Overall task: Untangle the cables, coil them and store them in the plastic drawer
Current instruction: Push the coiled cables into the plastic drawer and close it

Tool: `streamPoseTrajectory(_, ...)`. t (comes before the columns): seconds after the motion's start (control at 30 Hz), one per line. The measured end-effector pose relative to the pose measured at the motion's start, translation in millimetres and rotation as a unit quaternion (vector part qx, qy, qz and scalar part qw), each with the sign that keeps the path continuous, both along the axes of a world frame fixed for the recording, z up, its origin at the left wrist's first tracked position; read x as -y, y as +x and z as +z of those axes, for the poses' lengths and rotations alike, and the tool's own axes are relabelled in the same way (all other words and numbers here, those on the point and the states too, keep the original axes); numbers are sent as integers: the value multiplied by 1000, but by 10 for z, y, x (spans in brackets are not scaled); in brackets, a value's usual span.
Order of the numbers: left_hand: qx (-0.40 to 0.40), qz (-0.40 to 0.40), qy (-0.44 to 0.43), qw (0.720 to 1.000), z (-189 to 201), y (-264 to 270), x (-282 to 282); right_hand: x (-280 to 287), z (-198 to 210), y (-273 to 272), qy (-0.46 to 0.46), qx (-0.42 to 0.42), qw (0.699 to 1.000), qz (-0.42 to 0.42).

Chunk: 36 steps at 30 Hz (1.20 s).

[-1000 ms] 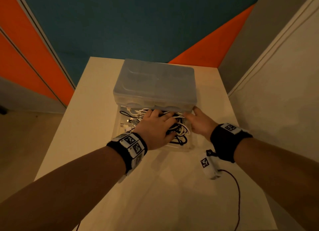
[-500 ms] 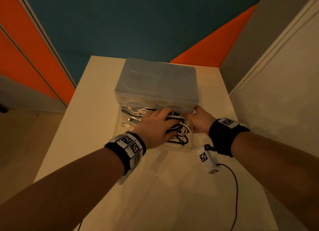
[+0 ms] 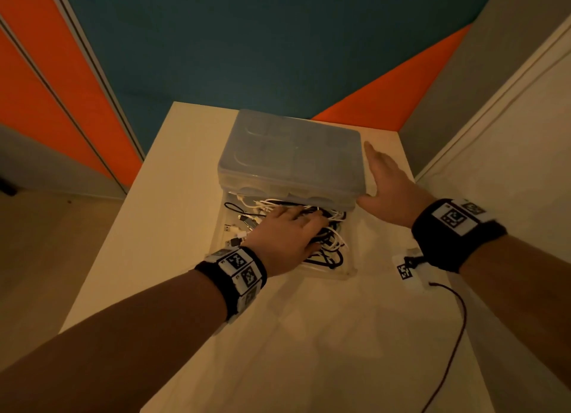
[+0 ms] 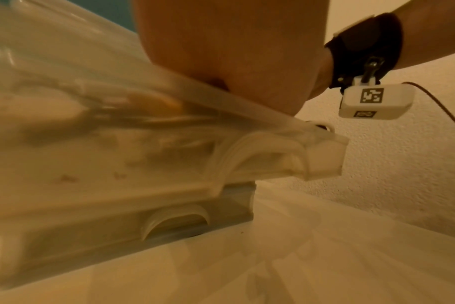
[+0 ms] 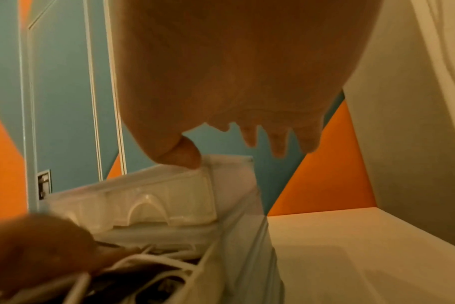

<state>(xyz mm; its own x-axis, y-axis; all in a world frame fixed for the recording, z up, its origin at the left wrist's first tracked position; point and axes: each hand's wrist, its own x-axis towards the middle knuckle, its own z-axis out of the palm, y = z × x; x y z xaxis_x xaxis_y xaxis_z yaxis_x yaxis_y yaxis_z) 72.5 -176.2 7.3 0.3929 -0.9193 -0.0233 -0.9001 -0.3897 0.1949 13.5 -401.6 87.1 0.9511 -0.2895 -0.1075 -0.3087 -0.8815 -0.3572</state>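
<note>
A translucent plastic drawer unit [image 3: 290,156] stands on the white table [image 3: 309,351]. Its lower drawer [image 3: 324,273] is pulled out toward me and holds a tangle of white and black cables [image 3: 335,242]. My left hand [image 3: 287,230] lies palm down on the tangle, fingers stretched over the cables, also visible in the right wrist view [image 5: 39,246]. My right hand [image 3: 386,184] is flat with straight fingers along the unit's right side. Its thumb [image 5: 187,156] touches the unit's front right corner. The left wrist view is blurred and shows the drawer's front corner [image 4: 322,158].
A pale wall [image 3: 509,165] rises close on the right of the table. Teal and orange panels stand behind it. The right wrist camera [image 3: 408,270] hangs under my wrist, and its dark wire [image 3: 457,326] trails across the table's near right part.
My right hand has left the drawer's front right corner and moved up beside the unit's right side, its fingers now straight. The left hand stays on the cables.
</note>
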Motion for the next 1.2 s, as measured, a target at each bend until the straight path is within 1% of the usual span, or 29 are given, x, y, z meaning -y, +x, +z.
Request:
streamPoseTrajectory(0.07,-3,-2,20,1000,-10,6,1,-60,24,18,-2,-22,999,49)
streamPoseTrajectory(0.13,-3,-7,30,1000,-23,15,7,-138,35,87,-52,-62,991,110)
streamPoseTrajectory(0.2,2,-19,27,999,-28,20,-2,-217,29,200,-98,-79,983,133)
streamPoseTrajectory(0.3,-3,-46,36,998,-35,40,-69,-276,-48,353,-109,-91,982,123)
streamPoseTrajectory(0.43,-15,-68,101,992,32,41,-119,-287,-71,392,-124,-106,979,122)
streamPoseTrajectory(0.5,-2,-74,132,988,51,45,-111,-282,-35,408,-136,-112,976,128)
streamPoseTrajectory(0.53,9,-76,134,988,40,49,-105,-274,-23,420,-140,-112,975,131)
streamPoseTrajectory(0.7,36,-73,115,990,0,77,-74,-211,-27,442,-145,-107,973,144)
streamPoseTrajectory(0.77,60,-58,108,991,40,74,-38,-203,-28,443,-142,-109,973,148)
streamPoseTrajectory(0.83,102,-49,100,989,81,54,-16,-195,-38,446,-142,-105,973,151)
streamPoseTrajectory(0.9,117,-49,85,988,79,29,-45,-197,-39,437,-144,-104,972,154)
streamPoseTrajectory(0.97,118,-60,70,989,68,46,-61,-199,-26,426,-147,-102,971,156)
streamPoseTrajectory(1.03,120,-65,73,988,62,59,-33,-208,-13,416,-141,-100,973,154)
streamPoseTrajectory(1.13,103,-43,69,991,64,-11,-65,-231,-18,407,-130,-97,976,147)
streamPoseTrajectory(1.2,71,-19,72,995,48,1,-164,-231,-31,416,-129,-95,976,146)
